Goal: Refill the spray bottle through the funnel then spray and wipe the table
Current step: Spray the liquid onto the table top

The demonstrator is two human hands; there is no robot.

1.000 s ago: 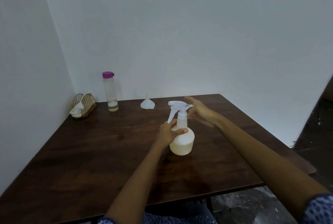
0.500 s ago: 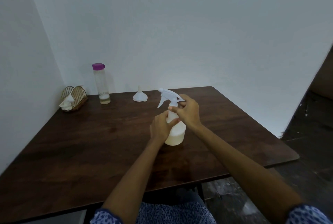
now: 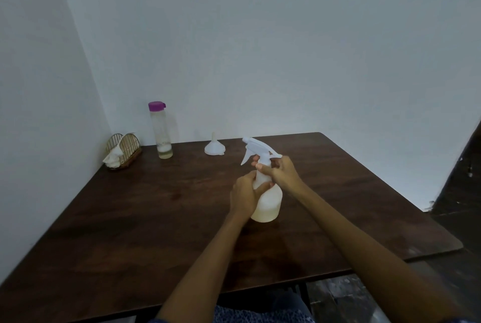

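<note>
Gripping the translucent white plastic spray bottle (image 3: 268, 199) at its shoulder, the left hand (image 3: 246, 196) steadies it upright on the dark wooden table (image 3: 145, 218). The right hand (image 3: 279, 171), open in the air a second ago, has closed around the collar under the white trigger head (image 3: 256, 149), probably to twist it. Behind the bottle stands the white plastic funnel (image 3: 214, 147); farther left, the clear purple-capped bottle (image 3: 161, 130).

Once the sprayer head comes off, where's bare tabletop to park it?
Bare wood lies left of the spray bottle, between the left hand and the table's left edge, and along the near edge. The right side beyond the right hand is bare too. Crowded: the far-left corner, with napkin holder, purple-capped bottle and funnel.
</note>
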